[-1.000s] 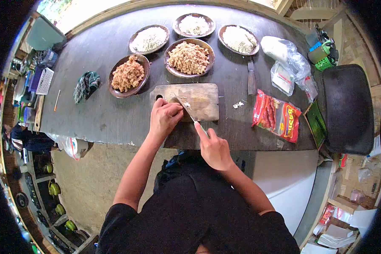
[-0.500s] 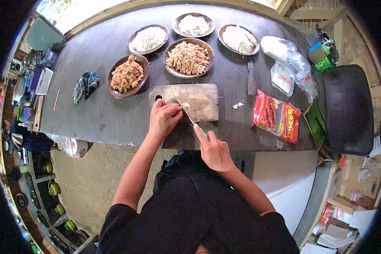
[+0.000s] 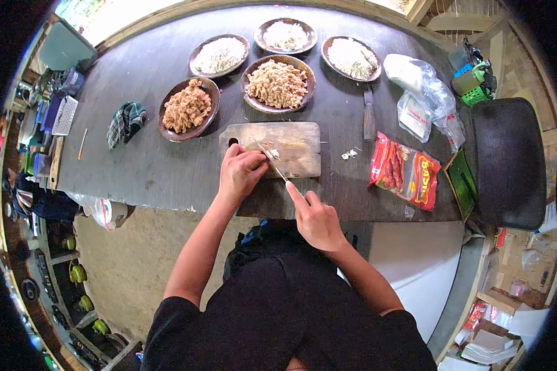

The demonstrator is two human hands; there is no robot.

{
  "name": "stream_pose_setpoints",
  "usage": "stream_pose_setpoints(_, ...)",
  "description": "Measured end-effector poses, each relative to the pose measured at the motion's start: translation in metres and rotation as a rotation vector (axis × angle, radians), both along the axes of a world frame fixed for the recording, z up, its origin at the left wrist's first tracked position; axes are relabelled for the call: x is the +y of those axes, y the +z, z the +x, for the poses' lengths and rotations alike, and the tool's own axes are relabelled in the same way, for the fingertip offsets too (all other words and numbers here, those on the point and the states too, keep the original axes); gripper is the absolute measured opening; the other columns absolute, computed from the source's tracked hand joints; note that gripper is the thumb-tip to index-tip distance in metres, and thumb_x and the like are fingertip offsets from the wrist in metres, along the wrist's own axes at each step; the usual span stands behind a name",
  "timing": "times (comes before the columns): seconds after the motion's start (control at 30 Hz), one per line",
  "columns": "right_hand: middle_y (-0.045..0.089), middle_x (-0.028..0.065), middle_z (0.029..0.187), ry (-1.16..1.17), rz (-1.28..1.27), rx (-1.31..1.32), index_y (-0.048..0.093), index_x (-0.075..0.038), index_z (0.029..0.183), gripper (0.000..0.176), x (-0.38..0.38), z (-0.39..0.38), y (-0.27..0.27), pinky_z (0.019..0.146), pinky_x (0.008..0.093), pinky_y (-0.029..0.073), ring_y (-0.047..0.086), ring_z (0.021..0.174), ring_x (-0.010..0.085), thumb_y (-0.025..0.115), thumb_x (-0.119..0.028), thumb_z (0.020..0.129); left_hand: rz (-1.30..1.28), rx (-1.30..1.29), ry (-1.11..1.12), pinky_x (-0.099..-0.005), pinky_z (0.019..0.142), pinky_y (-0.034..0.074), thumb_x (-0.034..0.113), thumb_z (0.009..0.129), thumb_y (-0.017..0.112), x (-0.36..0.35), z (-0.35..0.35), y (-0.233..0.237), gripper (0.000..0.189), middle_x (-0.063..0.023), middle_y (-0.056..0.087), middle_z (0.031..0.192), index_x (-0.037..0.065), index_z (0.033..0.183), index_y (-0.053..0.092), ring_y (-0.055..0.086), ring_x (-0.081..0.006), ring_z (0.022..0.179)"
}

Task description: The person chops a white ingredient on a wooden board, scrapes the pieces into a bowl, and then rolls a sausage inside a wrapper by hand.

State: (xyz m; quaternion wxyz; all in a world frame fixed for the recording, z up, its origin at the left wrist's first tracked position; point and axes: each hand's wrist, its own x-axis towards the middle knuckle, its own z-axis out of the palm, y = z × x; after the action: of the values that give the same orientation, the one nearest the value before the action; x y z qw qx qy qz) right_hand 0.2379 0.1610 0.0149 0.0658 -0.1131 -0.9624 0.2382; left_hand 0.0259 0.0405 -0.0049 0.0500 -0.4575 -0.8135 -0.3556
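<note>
A wooden cutting board (image 3: 300,148) lies near the table's front edge. My right hand (image 3: 317,219) is closed round the handle of a knife (image 3: 277,169), whose blade slants up and left over the board. On the board's left part, my left hand (image 3: 242,173) has its fingers bent and pressed together beside the blade; what they hold is hidden. Small white pieces (image 3: 273,153) lie by the blade. More white bits (image 3: 349,154) rest on the table right of the board.
Behind the board stand plates with brown chunks (image 3: 277,83) and plates with pale shreds (image 3: 219,55). A checked cloth (image 3: 127,125) lies left. To the right are a second knife (image 3: 369,117), a red packet (image 3: 405,172), plastic bags (image 3: 422,93) and a black chair (image 3: 507,164).
The view has shifted slightly. Both hands and the knife keep nearly the same places on and over the board.
</note>
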Motion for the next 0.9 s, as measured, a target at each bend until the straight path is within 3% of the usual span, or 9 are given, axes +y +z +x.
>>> stream_pose_setpoints(0.53, 0.056, 0.0126, 0.087, -0.007, -0.049, 0.085, 0.046, -0.016, 0.154, 0.066, 0.002, 0.002, 0.001, 0.054, 0.0455, 0.057, 0.066, 0.061, 0.0337, 0.065, -0.008, 0.091, -0.02, 0.076, -0.05, -0.0354, 0.083, 0.052, 0.013, 0.076, 0.08, -0.004, -0.002, -0.001, 0.014, -0.0028, 0.077, 0.099, 0.009, 0.09, 0.078, 0.06, -0.0258, 0.089)
stream_pose_setpoints(0.6, 0.056, 0.0121, 0.085, -0.03, -0.056, 0.071, 0.051, -0.014, 0.15, 0.058, 0.0, 0.001, 0.001, 0.055, 0.0453, 0.054, 0.064, 0.061, 0.0343, 0.062, -0.007, 0.093, -0.011, 0.062, -0.045, -0.0354, 0.083, 0.052, 0.013, 0.076, 0.08, -0.004, -0.001, -0.002, 0.015, -0.0028, 0.077, 0.099, 0.009, 0.09, 0.078, 0.06, -0.0258, 0.088)
stream_pose_setpoints(0.7, 0.056, 0.013, 0.087, -0.019, 0.014, 0.041, 0.046, -0.016, 0.154, 0.066, -0.001, -0.003, -0.006, 0.054, 0.0454, 0.057, 0.066, 0.06, 0.0333, 0.064, -0.008, 0.091, 0.011, 0.051, -0.034, -0.0354, 0.081, 0.053, 0.012, 0.076, 0.08, -0.002, -0.001, 0.0, 0.014, -0.0029, 0.077, 0.097, 0.008, 0.089, 0.077, 0.06, -0.0254, 0.086)
stream_pose_setpoints(0.9, 0.056, 0.0134, 0.088, -0.032, 0.009, 0.074, 0.046, -0.016, 0.153, 0.065, 0.003, -0.013, -0.009, 0.054, 0.0454, 0.056, 0.066, 0.06, 0.0339, 0.063, -0.008, 0.092, 0.042, 0.051, -0.002, -0.035, 0.079, 0.053, 0.012, 0.073, 0.083, -0.001, -0.002, -0.005, 0.017, 0.0001, 0.078, 0.093, 0.01, 0.088, 0.078, 0.059, -0.0242, 0.082)
